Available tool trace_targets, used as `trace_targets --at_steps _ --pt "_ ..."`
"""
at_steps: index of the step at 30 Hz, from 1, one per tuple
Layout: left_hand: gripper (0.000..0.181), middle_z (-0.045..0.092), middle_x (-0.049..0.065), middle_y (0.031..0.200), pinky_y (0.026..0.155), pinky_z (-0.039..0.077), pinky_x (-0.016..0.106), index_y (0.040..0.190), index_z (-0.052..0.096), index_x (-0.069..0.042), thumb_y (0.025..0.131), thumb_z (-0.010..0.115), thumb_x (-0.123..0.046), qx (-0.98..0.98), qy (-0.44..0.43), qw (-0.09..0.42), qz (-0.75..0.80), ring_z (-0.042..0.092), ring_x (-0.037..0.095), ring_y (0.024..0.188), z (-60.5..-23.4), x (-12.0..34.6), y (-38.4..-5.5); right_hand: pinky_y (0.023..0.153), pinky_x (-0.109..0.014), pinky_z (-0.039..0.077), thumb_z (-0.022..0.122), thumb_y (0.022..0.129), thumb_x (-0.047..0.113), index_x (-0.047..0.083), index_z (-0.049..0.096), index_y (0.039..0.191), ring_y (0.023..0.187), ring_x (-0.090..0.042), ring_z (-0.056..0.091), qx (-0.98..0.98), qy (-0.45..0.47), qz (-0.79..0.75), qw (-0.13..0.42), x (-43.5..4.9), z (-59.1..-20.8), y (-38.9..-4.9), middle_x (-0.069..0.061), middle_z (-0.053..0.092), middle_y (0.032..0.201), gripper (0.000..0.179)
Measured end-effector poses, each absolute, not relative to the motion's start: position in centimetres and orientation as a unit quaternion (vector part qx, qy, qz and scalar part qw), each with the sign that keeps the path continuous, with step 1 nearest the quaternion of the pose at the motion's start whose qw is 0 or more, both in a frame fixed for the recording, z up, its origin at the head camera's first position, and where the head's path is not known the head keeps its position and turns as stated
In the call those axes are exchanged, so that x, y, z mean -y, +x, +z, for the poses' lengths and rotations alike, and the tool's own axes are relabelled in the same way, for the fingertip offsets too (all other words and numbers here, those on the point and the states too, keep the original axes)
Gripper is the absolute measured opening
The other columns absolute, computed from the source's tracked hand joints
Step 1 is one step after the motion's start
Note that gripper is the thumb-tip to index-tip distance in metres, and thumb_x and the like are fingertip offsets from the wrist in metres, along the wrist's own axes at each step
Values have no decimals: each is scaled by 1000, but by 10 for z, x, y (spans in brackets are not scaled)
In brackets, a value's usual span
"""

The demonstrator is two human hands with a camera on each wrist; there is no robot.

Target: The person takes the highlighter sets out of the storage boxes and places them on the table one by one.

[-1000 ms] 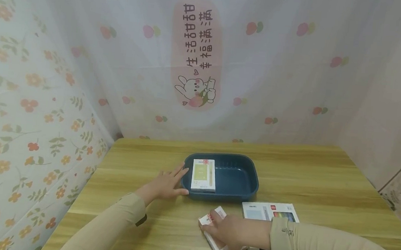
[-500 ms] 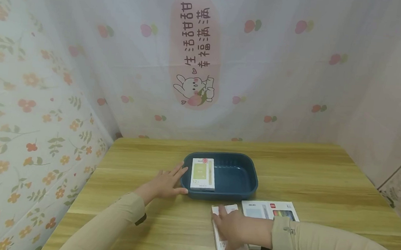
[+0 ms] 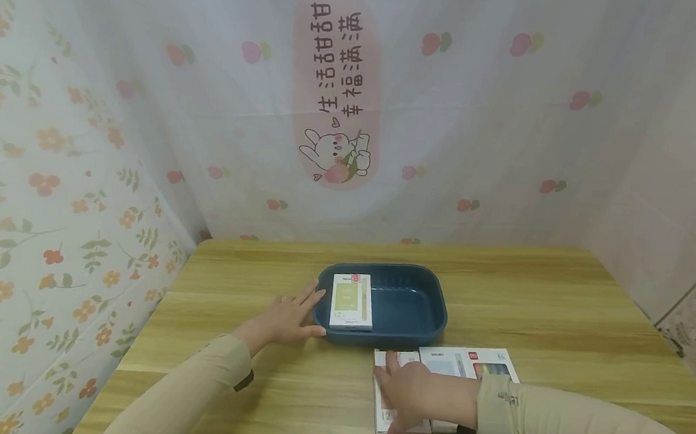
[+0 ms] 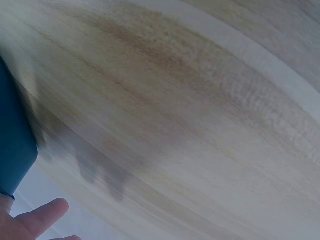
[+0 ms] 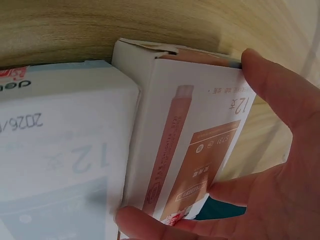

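My right hand [image 3: 408,394] grips a white pen box [image 3: 388,420] with an orange panel, thumb on one edge and fingers on the others. In the right wrist view this pen box [image 5: 197,107] lies on the table, its side against a white and light-blue box [image 5: 55,145]. With fingers spread and fairly straight, my left hand [image 3: 284,319] touches the left end of a dark blue plastic basket [image 3: 404,313]. Inside the basket's left part lies a white box with a green panel [image 3: 348,299]. The left wrist view catches only fingers [image 4: 42,217] by the basket's wall [image 4: 15,135].
Right of the light-blue box lies a white box with a multicoloured picture [image 3: 493,362], partly covered by my right forearm. The wooden table [image 3: 229,401] ends at a strawberry-print curtain [image 3: 496,119] behind, with a flowered cloth [image 3: 52,216] on the left.
My right hand has slid the orange-panel pen box right and away from me, turning it from slanted to nearly straight beside the light-blue box. The left hand has stayed at the basket.
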State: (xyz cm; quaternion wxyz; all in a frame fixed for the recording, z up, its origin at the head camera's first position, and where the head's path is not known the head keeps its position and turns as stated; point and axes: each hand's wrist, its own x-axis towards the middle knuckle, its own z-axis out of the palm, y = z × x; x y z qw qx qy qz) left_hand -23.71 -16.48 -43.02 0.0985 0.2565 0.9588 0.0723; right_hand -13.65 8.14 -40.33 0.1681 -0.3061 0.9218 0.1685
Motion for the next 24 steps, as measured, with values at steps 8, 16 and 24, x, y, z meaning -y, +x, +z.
trace_targets --at_steps 8,16,24 --pt "81 -6 -1 140 90 14 58 135 5 -24 72 31 -68 -959 258 97 71 29 40 114 -429 165 -237 52 -29 39 62 52 62 16 37 122 62 -20 50 -924 -312 163 146 -84 -403 -137 -16 37 121 88" --pt "81 -5 0 140 89 14 58 135 6 -23 72 31 -67 -958 262 90 75 30 40 113 -429 165 -237 52 -29 39 63 54 59 19 36 124 67 -22 51 -926 -305 154 161 -86 -400 -136 -16 35 125 85" --pt "82 -5 0 140 90 12 59 135 6 -23 71 30 -69 -959 262 89 66 28 34 117 -431 166 -237 60 -32 38 63 53 61 22 32 125 68 -19 50 -927 -293 117 200 -89 -394 -138 -14 33 128 87"
